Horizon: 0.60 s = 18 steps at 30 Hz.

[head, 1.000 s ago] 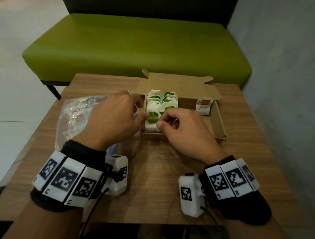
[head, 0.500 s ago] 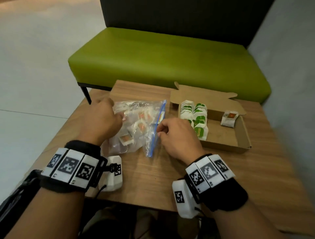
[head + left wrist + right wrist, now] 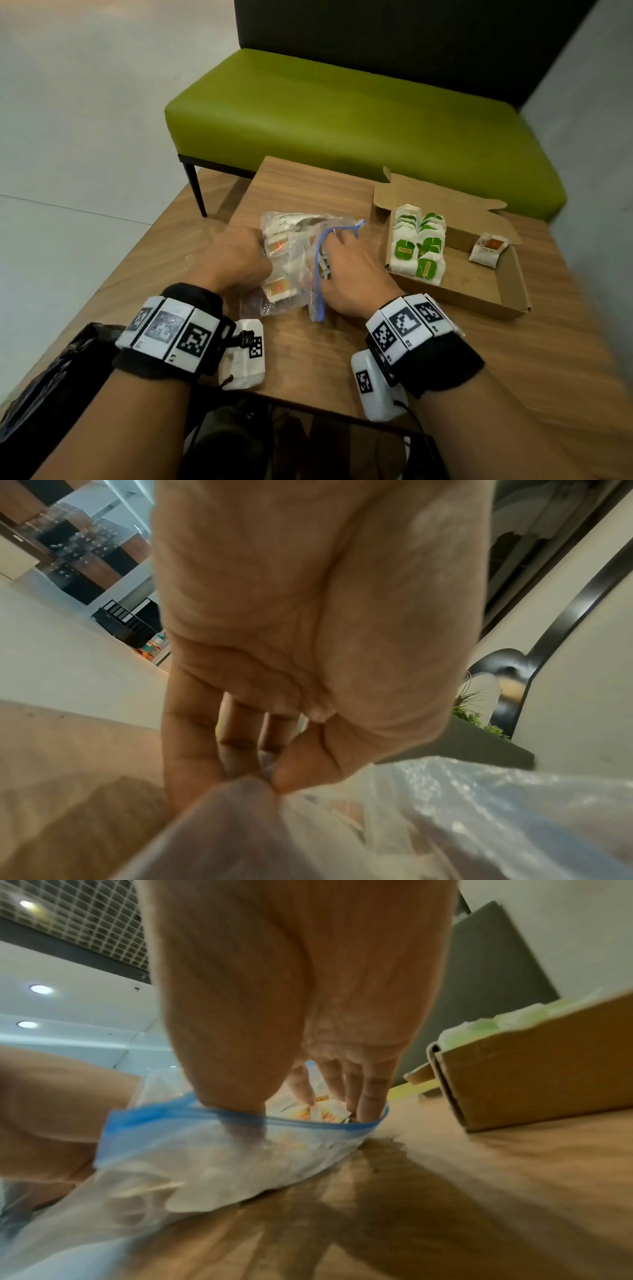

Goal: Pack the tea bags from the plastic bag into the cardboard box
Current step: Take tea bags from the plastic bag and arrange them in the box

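Observation:
A clear plastic bag with a blue zip lies on the wooden table, holding several orange-labelled tea bags. My left hand pinches the bag's left side between thumb and fingers. My right hand reaches into the bag's mouth; in the right wrist view its fingers are nearly straight and touch the tea bags inside the plastic bag. The open cardboard box sits to the right, with rows of green-labelled tea bags at its left end and one orange-labelled tea bag at the back right.
A green bench stands behind the table. The table's left edge drops to a pale floor, and a grey wall runs along the right. The box's near wall is close to my right hand.
Both hands left the box and moved left to the plastic bag. My left hand took hold of the bag and my right hand went into its mouth.

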{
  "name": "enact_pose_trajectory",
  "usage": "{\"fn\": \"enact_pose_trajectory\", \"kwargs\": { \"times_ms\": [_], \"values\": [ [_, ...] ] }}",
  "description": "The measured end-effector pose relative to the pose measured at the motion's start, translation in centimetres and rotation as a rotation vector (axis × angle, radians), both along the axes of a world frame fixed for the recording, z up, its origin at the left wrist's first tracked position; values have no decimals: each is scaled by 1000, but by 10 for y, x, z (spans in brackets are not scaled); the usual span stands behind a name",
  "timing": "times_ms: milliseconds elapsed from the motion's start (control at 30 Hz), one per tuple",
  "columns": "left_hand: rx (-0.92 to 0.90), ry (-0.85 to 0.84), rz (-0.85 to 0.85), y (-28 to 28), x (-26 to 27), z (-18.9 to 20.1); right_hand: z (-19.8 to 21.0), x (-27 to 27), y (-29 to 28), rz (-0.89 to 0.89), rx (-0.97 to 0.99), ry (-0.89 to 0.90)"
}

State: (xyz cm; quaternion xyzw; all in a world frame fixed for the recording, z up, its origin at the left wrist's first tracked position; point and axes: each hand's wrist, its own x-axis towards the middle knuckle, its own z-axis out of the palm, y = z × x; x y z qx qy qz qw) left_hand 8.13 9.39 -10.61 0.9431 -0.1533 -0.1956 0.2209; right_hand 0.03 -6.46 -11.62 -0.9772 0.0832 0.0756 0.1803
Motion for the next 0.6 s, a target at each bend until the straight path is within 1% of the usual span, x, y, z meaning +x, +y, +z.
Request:
{"fn": "enact_pose_trajectory", "kwargs": {
  "times_ms": [67,133,267,367,433,500,600],
  "values": [
    [-2,17,-26,0,0,1,-3,7,3,-47,37,64],
    [-13,39,-47,0,-1,3,-6,13,5,-87,82,66],
    [-30,59,-52,2,-4,6,-12,18,10,-137,91,-106],
    [-57,49,-8,3,-4,2,-11,15,12,-163,99,-161],
    [-82,45,8,2,-5,0,-9,10,13,-188,57,-191],
    [-98,53,22,2,-5,-2,-7,7,16,-225,10,-260],
    [-151,112,53,2,-4,-3,-5,5,16,-293,73,-371]
  ]
}}
